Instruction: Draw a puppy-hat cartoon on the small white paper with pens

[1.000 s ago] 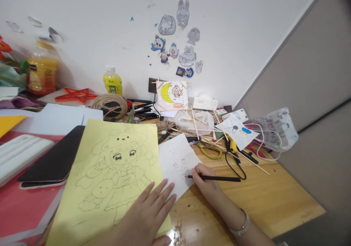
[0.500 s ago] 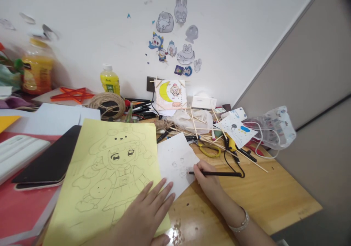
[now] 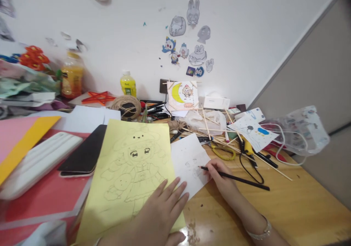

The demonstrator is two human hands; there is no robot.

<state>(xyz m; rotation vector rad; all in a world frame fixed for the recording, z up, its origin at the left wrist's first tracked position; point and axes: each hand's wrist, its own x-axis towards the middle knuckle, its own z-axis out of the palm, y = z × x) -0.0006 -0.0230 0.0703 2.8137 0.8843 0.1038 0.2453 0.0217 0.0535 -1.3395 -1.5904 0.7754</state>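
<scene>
The right hand (image 3: 223, 183) is closed on a thin black pencil (image 3: 241, 180), pinching it not far from its point, and the long back part of the pencil sticks out beyond the hand on its right side. Ahead and to the left of these fingers lies the white sheet (image 3: 182, 161), with small pale lines on it; the pencil point is over these lines, but whether it touches the paper I cannot tell. The left hand (image 3: 164, 207) grips nothing: it lies flat with spread fingers on the yellow sheet (image 3: 134, 180), and its fingertips reach over the lower edge of the white one. The pencil should be very light and stiff, perhaps a little smooth, so a soft pinch close to the point would give the best control; its point is probably the fragile part and may break under strong pressure. The white sheet seems thin and limp, easy to crease, and it could slide on the surface (image 3: 274, 209) to the right of the left hand. I judge that paper like this is better pressed down with flat fingers near its border, away from the pencil lines, which may smear.
</scene>
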